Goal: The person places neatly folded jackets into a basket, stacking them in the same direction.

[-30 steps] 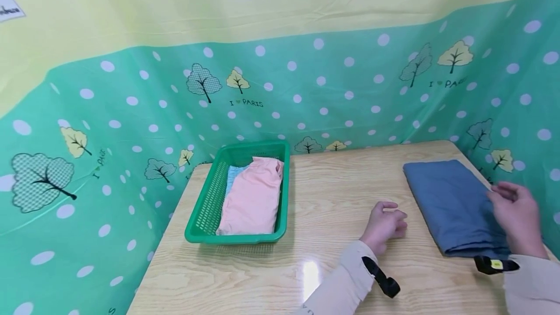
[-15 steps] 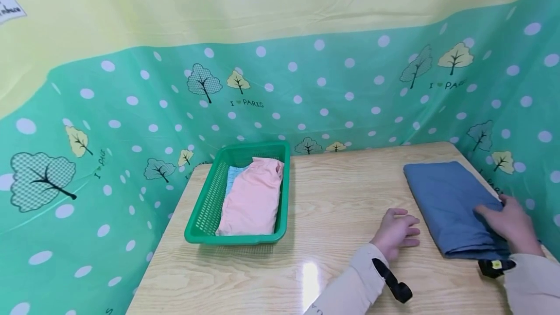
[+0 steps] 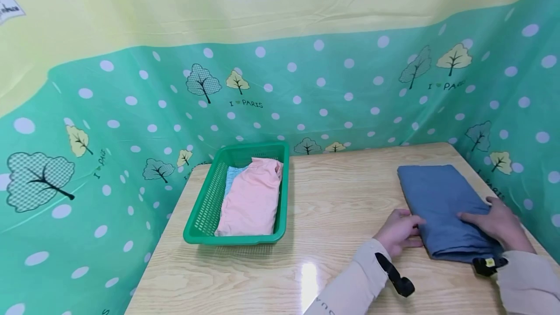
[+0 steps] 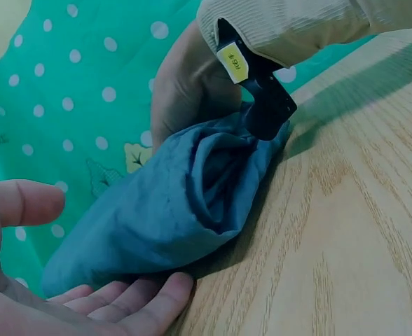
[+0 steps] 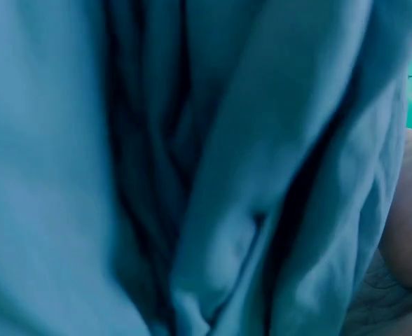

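A folded blue cloth (image 3: pixel 442 203) lies near the table's right side, its layered end toward me. My right hand (image 3: pixel 500 222) grips its right edge, thumb on top and fingers at the far side, partly hidden. At the left edge is my left hand (image 3: pixel 399 232), thumb raised. In the left wrist view, the fingers (image 4: pixel 160 304) of that hand reach out straight along the cloth's lower edge, tips at the tabletop. Loose folds of the blue cloth (image 5: pixel 262 175) fill most of the right wrist view, with part of the right hand (image 5: pixel 409 217) beside them.
A green plastic basket (image 3: pixel 286 198) stands on the left part of the wooden table (image 3: pixel 341 183). It holds a folded pink cloth (image 3: pixel 251 201) and a light blue cloth (image 3: pixel 233 175). A patterned green and yellow curtain (image 3: pixel 350 77) encloses the table's back and sides.
My right hand has come down onto the blue cloth's right edge and moved left. The left hand has moved right to the cloth's left edge. The cloth has shifted slightly left.
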Action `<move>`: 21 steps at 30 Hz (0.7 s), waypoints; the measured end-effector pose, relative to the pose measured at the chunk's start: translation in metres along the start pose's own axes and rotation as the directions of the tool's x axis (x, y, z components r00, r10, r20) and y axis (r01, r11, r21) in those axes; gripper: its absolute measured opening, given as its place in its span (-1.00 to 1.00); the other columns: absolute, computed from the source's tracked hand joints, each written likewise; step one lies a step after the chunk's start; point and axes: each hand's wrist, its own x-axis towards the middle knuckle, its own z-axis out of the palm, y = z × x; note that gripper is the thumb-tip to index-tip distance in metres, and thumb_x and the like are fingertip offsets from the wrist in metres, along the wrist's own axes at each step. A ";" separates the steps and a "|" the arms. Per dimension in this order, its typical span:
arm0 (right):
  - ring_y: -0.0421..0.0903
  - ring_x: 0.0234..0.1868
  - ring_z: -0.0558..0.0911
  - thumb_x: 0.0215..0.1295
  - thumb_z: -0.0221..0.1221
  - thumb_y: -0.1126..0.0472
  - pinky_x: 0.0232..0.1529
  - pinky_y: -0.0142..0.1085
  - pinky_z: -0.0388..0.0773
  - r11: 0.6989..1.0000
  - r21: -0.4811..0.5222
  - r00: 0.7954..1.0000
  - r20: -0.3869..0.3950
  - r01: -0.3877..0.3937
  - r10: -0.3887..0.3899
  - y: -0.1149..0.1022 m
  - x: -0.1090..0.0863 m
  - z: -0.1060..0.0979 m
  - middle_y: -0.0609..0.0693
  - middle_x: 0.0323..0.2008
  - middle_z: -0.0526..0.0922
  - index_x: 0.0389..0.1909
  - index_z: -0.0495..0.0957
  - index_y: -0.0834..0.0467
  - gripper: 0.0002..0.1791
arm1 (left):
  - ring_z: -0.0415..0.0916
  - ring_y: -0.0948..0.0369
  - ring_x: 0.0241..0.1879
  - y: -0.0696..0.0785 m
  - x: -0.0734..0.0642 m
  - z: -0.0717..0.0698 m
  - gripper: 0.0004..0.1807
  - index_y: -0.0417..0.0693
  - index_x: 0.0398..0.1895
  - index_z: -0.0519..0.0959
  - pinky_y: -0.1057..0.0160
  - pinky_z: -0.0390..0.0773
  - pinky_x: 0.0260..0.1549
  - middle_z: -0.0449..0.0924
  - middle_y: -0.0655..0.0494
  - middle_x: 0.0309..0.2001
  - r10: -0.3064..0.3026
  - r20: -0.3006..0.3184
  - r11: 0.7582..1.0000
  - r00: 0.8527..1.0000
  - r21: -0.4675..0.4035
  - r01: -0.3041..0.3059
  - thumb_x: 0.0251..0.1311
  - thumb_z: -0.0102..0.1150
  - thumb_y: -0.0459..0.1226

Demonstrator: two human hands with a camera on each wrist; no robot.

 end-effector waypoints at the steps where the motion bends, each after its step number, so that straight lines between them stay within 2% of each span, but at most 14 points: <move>1: 0.71 0.32 0.02 0.36 0.19 -0.24 0.24 0.44 0.25 1.000 0.003 1.000 0.021 -0.008 0.008 -0.001 0.001 0.000 0.77 0.35 -0.13 0.46 -0.36 0.65 0.28 | 0.54 0.08 -0.20 0.000 0.000 0.000 -0.56 -0.10 0.10 0.34 -0.17 0.67 -0.05 0.50 -0.07 -0.15 -0.002 -0.002 1.000 1.000 0.002 0.002 0.19 0.24 -0.38; 6: 0.69 0.33 0.05 0.36 0.16 -0.31 0.29 0.41 0.26 1.000 -0.015 0.994 0.109 -0.027 0.028 -0.006 0.001 -0.001 0.77 0.34 -0.11 0.43 -0.36 0.70 0.32 | 0.56 0.11 -0.19 0.000 0.000 -0.002 -0.57 -0.07 0.10 0.37 -0.02 0.66 -0.13 0.51 -0.04 -0.12 -0.005 -0.003 1.000 1.000 -0.001 0.005 0.19 0.24 -0.40; 10: 0.67 0.30 0.12 0.36 0.12 -0.35 0.26 0.38 0.31 0.999 -0.036 0.989 0.144 -0.014 0.019 -0.011 -0.001 0.001 0.77 0.31 -0.06 0.41 -0.30 0.74 0.33 | 0.59 0.05 -0.07 0.000 0.001 -0.003 -0.58 -0.08 0.08 0.37 -0.11 0.65 0.03 0.52 -0.04 -0.09 -0.002 -0.001 1.000 1.000 -0.015 0.002 0.18 0.23 -0.42; 14: 0.67 0.27 0.17 0.36 0.10 -0.37 0.22 0.35 0.37 0.999 -0.043 0.985 0.174 0.007 0.001 -0.013 -0.002 0.003 0.78 0.29 -0.01 0.39 -0.25 0.76 0.32 | 0.61 -0.04 0.03 -0.001 0.003 -0.004 -0.59 -0.12 0.08 0.37 -0.20 0.61 0.10 0.54 -0.07 -0.07 0.005 -0.020 0.999 1.000 -0.032 -0.005 0.18 0.23 -0.44; 21: 0.68 0.24 0.21 0.35 0.10 -0.39 0.20 0.34 0.41 0.998 -0.055 0.976 0.215 0.029 -0.017 -0.014 0.001 0.004 0.81 0.26 0.02 0.36 -0.23 0.81 0.34 | 0.60 -0.02 0.01 -0.001 0.004 -0.004 -0.60 -0.14 0.05 0.41 -0.19 0.59 0.13 0.56 -0.06 -0.08 0.028 -0.077 1.000 0.997 -0.004 -0.028 0.15 0.27 -0.44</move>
